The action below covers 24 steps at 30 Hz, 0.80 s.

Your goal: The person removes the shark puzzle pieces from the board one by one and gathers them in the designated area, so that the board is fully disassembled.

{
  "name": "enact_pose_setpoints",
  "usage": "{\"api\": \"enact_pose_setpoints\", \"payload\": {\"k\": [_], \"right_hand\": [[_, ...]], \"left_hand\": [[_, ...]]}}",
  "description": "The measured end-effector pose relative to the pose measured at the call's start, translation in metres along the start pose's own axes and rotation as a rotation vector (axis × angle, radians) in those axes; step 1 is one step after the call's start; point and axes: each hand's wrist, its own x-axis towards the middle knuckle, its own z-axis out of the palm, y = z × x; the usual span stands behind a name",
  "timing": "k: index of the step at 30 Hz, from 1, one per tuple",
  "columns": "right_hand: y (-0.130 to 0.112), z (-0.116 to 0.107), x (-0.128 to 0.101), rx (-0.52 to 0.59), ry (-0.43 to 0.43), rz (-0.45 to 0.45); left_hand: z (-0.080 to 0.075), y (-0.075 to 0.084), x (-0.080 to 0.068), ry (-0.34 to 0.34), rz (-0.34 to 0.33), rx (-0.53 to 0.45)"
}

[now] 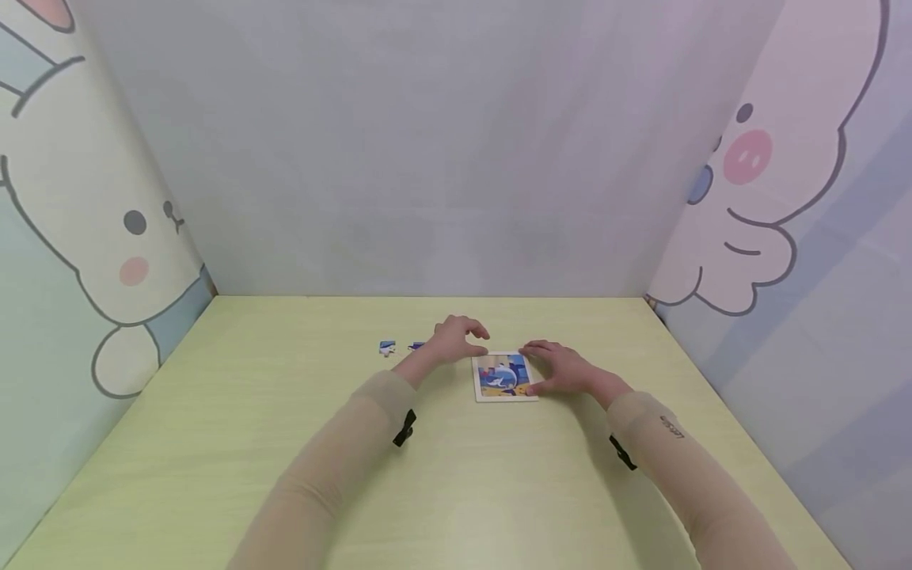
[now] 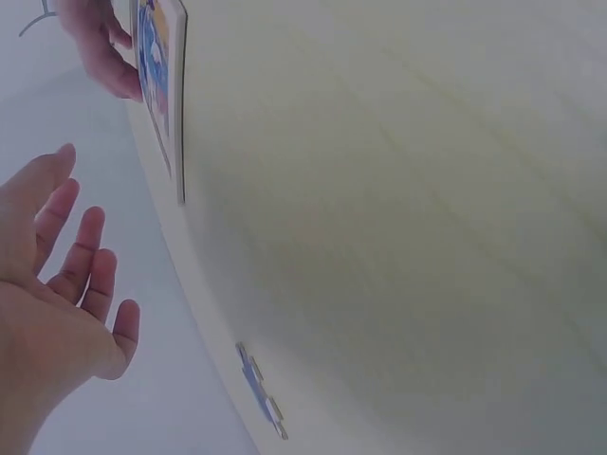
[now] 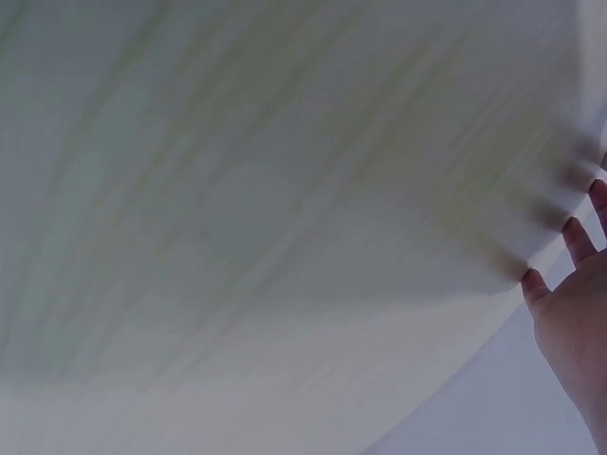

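A small jigsaw puzzle [image 1: 504,378] with a dolphin picture lies in a white frame [image 1: 507,399]; a pale patch shows at its upper left. My right hand [image 1: 568,370] holds the frame at its right side, thumb over the lower right part and fingers at the top right corner. In the right wrist view, fingertips [image 3: 533,277] of that hand rest at the table surface. At the frame's upper left corner, my left hand [image 1: 454,340] hovers with loosely bent, spread fingers and nothing between them. Beyond it, the left wrist view shows the puzzle frame [image 2: 178,114] edge-on.
One loose blue-and-white puzzle piece [image 1: 387,347] lies left of my left hand. Another piece [image 1: 416,346] is partly hidden behind that hand. The pale yellow table [image 1: 285,412] ends at a grey back curtain [image 1: 427,198], with cartoon-printed curtains at both sides.
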Motion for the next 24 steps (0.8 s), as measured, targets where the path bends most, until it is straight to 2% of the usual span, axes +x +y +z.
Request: {"api": "enact_pose_setpoints", "payload": {"k": [7,13,24], "right_hand": [[0.002,-0.001,0.000,-0.005,0.007,-0.011],[0.005,0.000,0.002,-0.022,0.007,-0.031],[0.008,0.001,0.003,-0.013,-0.002,-0.036]], "left_hand": [[0.019,0.009,0.007,-0.007,-0.023,0.038],[0.029,0.017,0.012,-0.022,-0.040,0.049],[0.042,0.020,0.025,-0.103,0.003,0.167]]}}
